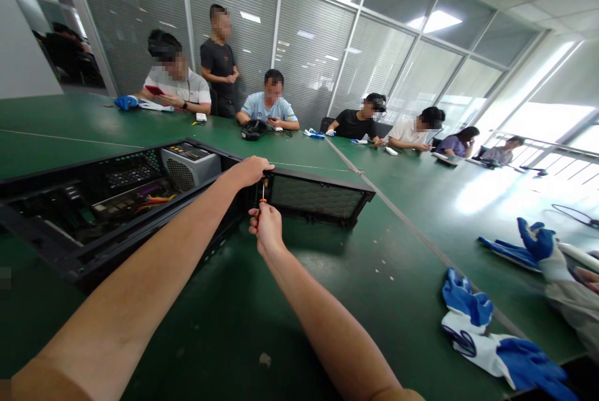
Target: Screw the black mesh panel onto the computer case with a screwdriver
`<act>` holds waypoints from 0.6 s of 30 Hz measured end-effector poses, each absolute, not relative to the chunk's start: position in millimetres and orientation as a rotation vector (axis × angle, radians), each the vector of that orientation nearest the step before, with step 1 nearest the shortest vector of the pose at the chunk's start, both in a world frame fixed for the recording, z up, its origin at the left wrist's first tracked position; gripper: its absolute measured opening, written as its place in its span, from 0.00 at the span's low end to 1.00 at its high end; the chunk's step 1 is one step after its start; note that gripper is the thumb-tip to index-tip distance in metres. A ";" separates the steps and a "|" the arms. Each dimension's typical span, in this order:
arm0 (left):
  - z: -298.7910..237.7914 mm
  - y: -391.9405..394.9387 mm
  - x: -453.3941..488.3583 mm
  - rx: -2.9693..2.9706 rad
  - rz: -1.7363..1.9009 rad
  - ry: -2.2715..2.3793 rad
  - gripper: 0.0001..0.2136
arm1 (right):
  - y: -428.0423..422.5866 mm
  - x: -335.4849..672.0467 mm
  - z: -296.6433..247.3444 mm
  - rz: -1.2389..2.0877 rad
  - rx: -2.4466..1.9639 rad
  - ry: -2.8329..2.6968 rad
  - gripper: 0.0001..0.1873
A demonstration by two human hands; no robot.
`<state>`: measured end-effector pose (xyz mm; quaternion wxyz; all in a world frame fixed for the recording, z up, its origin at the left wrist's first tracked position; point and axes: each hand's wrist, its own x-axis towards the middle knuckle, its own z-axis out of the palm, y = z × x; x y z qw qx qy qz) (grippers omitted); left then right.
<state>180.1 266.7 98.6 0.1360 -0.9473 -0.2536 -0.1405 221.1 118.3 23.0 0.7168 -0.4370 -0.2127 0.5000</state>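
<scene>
A black computer case (84, 260) lies on its side on the table, its open top showing the power supply (191, 170), boards and coloured wires. At its right end, a black front panel (318, 196) with a mesh-like inside sticks out to the right. My left hand (253, 171) is closed over the case's upper edge, where the panel meets it; its fingertips are partly hidden. Just below, my right hand (267, 226) grips a screwdriver (262, 201) with an orange-and-black handle. The shaft points up towards the corner beneath my left hand. Whether the tip touches a screw I cannot tell.
The green table (309, 307) has a grey seam strip (412, 229). Blue-and-white work gloves (468, 307) lie at the right, near another person's gloved hand (538, 240). Several people sit along the far side; one person (219, 58) stands. A black headset (254, 130) lies across the table.
</scene>
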 end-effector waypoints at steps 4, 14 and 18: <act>95.6 271.0 180.2 -2.739 -0.439 -0.721 0.19 | 118.2 220.1 24.4 1.136 -0.946 -0.442 0.06; 96.1 270.4 180.8 -2.740 -0.447 -0.719 0.18 | 118.1 218.5 27.1 1.165 -0.932 -0.384 0.06; 96.8 269.0 180.6 -2.739 -0.444 -0.721 0.18 | 117.6 217.7 27.8 1.182 -0.918 -0.367 0.07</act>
